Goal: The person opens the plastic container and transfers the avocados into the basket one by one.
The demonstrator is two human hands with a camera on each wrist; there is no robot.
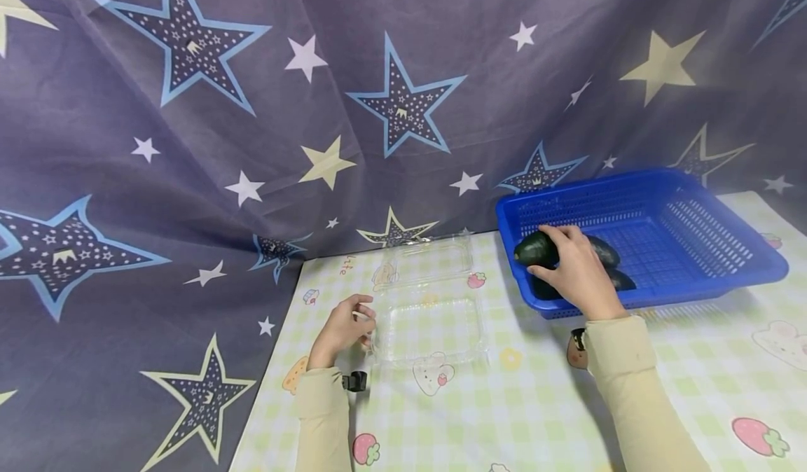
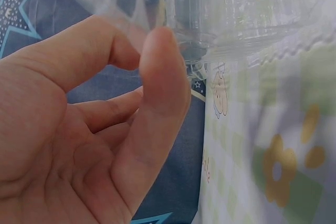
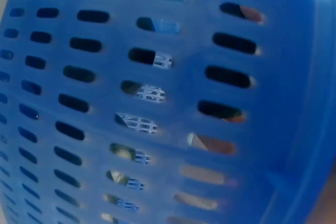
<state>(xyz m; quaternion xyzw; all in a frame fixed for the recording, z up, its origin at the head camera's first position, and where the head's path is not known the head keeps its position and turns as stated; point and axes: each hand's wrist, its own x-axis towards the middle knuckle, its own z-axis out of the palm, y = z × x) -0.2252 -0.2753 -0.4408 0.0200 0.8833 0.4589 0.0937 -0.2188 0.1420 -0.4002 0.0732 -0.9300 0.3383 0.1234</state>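
Note:
My right hand (image 1: 576, 269) reaches over the near rim of a blue plastic basket (image 1: 750, 262) and grips a dark green avocado (image 1: 536, 250) by its sides. More dark avocados (image 1: 604, 251) lie in the basket beside and under that hand. On the table an open clear plastic clamshell box (image 1: 435, 328) lies with its lid folded back toward the wall. At the box's left edge my left hand (image 1: 345, 328) pinches the rim between thumb and finger; the left wrist view shows these fingers against the clear plastic (image 2: 236, 19). The basket's slotted wall (image 3: 173, 114) hides most of the right hand in the right wrist view.
A checked tablecloth (image 1: 441, 416) with strawberry and animal prints covers the table. Behind and to the left hangs a dark star-patterned cloth (image 1: 252, 108), close to the lid and the basket's far rim.

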